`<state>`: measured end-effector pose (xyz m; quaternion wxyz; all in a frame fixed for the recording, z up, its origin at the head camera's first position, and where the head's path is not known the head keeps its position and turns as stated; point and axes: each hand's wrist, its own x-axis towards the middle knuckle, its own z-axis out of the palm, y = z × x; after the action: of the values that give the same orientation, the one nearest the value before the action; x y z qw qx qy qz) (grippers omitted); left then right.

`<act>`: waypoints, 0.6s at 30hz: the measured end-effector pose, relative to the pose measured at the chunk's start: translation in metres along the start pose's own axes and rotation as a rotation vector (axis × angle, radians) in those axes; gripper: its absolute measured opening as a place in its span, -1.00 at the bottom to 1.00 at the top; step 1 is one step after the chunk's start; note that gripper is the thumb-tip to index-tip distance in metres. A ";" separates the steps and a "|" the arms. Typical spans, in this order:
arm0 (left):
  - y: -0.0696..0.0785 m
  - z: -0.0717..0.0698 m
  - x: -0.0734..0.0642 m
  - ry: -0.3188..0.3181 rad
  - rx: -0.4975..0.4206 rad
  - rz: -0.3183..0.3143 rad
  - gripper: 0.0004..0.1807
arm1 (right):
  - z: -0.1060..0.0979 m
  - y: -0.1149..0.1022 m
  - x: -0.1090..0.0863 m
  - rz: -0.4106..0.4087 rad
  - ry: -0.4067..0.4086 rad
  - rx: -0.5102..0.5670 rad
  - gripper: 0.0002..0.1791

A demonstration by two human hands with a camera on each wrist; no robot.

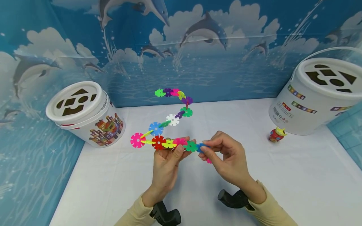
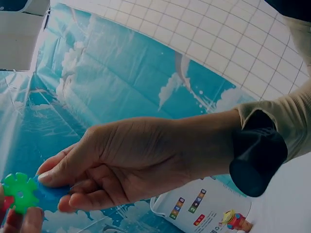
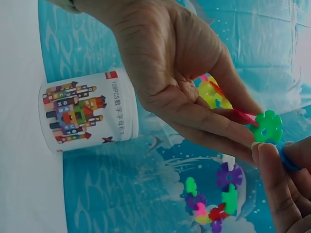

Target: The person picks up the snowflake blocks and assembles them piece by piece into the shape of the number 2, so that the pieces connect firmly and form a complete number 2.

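A long zigzag chain of colorful notched plastic discs, linked edge to edge, spans the middle of the head view. My left hand (image 1: 166,168) holds its near end from below, thumb over the pink disc (image 1: 179,142) beside a green disc (image 1: 190,146). With thumb and fingertips my right hand (image 1: 230,158) pinches a blue disc (image 1: 201,147) right at the green disc's edge. Part of another pink disc (image 1: 209,161) shows under the right fingers. The far run of the chain, with a white disc (image 1: 172,120), reaches out to a light green disc (image 1: 160,93).
A white lidded bucket (image 1: 82,113) with shape cutouts stands at the left. A larger bucket (image 1: 314,94) with a handle stands at the right, a small red toy figure (image 1: 276,134) before it. Behind the white-covered table (image 1: 107,188) hangs a dolphin-print sheet (image 1: 226,75).
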<state>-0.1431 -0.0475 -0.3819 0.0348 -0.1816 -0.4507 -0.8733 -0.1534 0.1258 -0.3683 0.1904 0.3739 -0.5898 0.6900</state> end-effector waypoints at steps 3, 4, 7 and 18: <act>-0.001 0.002 -0.001 0.027 -0.028 -0.034 -0.84 | 0.001 0.001 -0.001 -0.028 0.000 -0.012 -0.83; 0.000 0.002 -0.001 0.035 -0.035 -0.049 -0.82 | 0.001 0.001 -0.001 -0.031 0.000 -0.009 -0.83; 0.000 0.003 -0.001 0.041 -0.046 -0.077 -0.78 | 0.001 0.001 -0.001 -0.031 0.002 0.009 -0.83; 0.004 -0.001 0.002 -0.001 0.026 -0.084 -0.82 | -0.002 -0.002 0.001 -0.003 -0.032 -0.055 -0.87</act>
<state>-0.1448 -0.0509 -0.3784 0.0004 -0.1623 -0.4694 -0.8680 -0.1530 0.1275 -0.3666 0.1922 0.3803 -0.6108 0.6673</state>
